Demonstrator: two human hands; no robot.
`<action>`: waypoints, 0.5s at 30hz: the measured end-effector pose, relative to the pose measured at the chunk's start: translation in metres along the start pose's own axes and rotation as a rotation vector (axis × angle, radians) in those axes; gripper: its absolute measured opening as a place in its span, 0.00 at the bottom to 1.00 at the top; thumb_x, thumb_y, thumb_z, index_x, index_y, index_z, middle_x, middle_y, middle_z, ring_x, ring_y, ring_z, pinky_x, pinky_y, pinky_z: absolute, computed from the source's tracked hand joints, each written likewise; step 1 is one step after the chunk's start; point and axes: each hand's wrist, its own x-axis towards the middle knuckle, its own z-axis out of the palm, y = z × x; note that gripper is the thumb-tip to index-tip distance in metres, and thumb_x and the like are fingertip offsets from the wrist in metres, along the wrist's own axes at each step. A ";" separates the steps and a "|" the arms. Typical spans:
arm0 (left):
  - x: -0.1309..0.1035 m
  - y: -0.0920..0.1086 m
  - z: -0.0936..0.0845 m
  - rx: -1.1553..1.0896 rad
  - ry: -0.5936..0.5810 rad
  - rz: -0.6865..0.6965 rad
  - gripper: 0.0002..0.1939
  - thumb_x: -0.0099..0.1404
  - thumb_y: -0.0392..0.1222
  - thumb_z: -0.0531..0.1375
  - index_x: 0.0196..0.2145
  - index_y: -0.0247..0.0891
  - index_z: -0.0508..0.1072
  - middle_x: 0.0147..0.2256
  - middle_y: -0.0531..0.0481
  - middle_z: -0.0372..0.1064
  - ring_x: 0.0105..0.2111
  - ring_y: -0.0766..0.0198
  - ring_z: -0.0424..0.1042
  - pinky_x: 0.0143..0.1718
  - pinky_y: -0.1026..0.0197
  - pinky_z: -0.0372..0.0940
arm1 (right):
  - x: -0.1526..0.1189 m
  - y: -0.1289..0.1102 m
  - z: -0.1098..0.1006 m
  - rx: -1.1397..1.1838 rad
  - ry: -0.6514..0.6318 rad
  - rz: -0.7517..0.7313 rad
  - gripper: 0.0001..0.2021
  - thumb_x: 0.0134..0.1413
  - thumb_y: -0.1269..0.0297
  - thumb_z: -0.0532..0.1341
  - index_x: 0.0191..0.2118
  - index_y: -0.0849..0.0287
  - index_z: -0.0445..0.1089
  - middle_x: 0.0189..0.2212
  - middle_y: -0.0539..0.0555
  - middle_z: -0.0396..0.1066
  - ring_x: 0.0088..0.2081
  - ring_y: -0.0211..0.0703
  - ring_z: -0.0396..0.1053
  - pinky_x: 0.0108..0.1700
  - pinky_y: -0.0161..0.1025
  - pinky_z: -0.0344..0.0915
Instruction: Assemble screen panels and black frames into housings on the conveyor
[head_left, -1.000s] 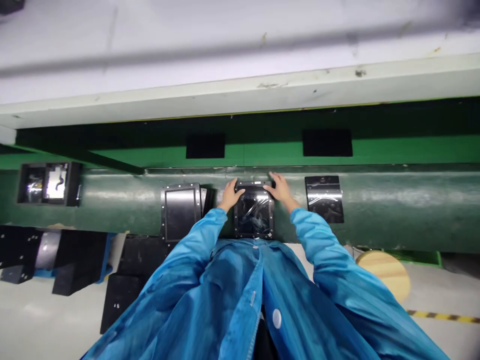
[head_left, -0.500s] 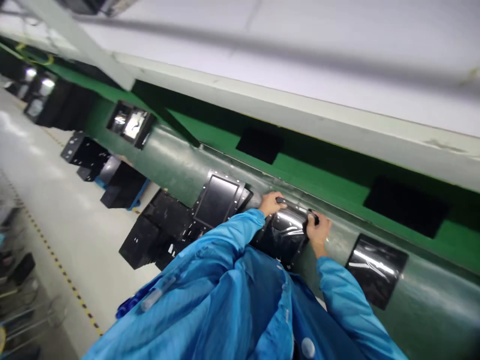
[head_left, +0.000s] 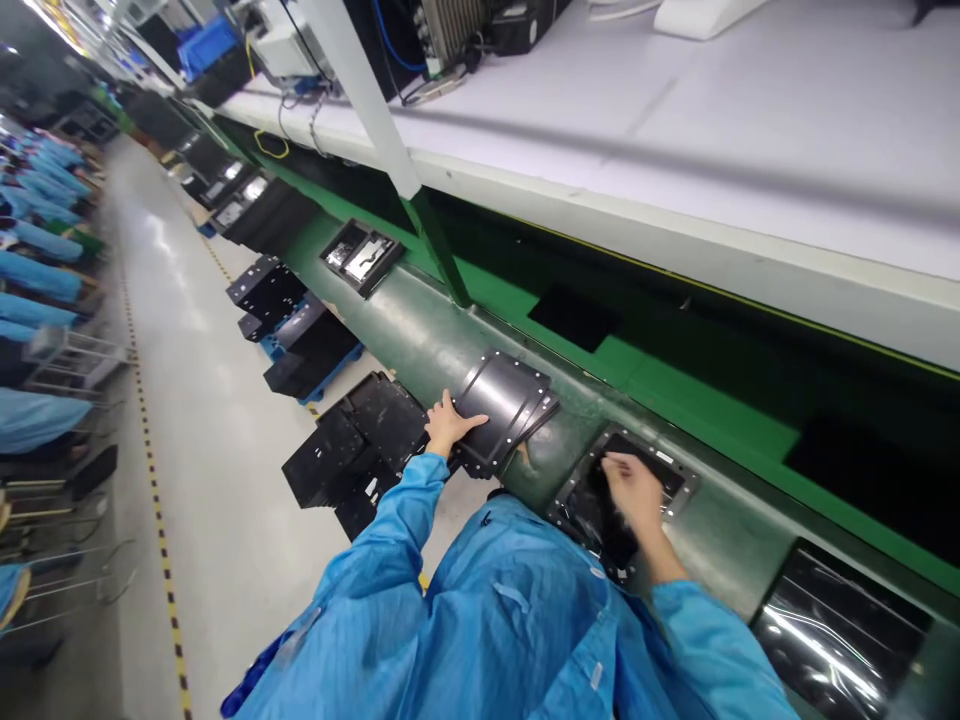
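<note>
My left hand lies with thumb and fingers spread on the near left edge of a stack of flat dark panels with pale dots along their borders. My right hand, somewhat blurred, is above another dark framed panel on the green surface. Its fingers are curled together, and I cannot make out what is between them. Glossy, wrinkled dark film or sheet shows on this panel, left of the right hand.
A glossy black panel lies at the right. Dark boxes and panels are stacked at the left, with more on a blue pallet beyond. A white bench runs overhead, carried by a post. Several seated people in blue are far left.
My left hand has gone from the right-hand panel to the stack at its left. My right hand has shifted onto the panel's face from its far edge. The view has swung left.
</note>
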 end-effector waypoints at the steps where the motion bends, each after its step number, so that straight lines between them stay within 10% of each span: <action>1: 0.008 -0.010 -0.003 0.019 -0.046 0.010 0.52 0.54 0.73 0.74 0.64 0.36 0.69 0.65 0.25 0.67 0.67 0.32 0.65 0.61 0.45 0.66 | -0.004 -0.021 0.017 0.059 -0.105 -0.033 0.12 0.59 0.48 0.61 0.40 0.44 0.78 0.40 0.58 0.83 0.43 0.64 0.81 0.54 0.63 0.76; 8: 0.013 -0.029 -0.054 0.157 -0.045 0.088 0.22 0.67 0.65 0.67 0.36 0.41 0.76 0.45 0.40 0.81 0.48 0.47 0.80 0.42 0.59 0.66 | -0.025 -0.126 0.090 0.126 -0.410 -0.228 0.09 0.60 0.53 0.65 0.36 0.48 0.80 0.36 0.52 0.84 0.40 0.56 0.82 0.48 0.53 0.78; 12: -0.037 -0.012 -0.094 0.179 0.030 0.304 0.17 0.69 0.56 0.66 0.30 0.43 0.74 0.33 0.48 0.79 0.38 0.54 0.79 0.38 0.59 0.64 | -0.020 -0.173 0.097 0.167 -0.344 -0.192 0.18 0.61 0.39 0.68 0.45 0.47 0.81 0.40 0.52 0.85 0.43 0.57 0.83 0.50 0.54 0.77; 15: -0.097 0.022 -0.090 0.191 -0.034 0.509 0.12 0.71 0.53 0.63 0.35 0.44 0.77 0.33 0.47 0.78 0.37 0.54 0.78 0.40 0.57 0.65 | -0.015 -0.192 0.097 0.191 -0.247 -0.169 0.28 0.59 0.32 0.68 0.53 0.48 0.79 0.46 0.55 0.84 0.47 0.55 0.82 0.51 0.50 0.76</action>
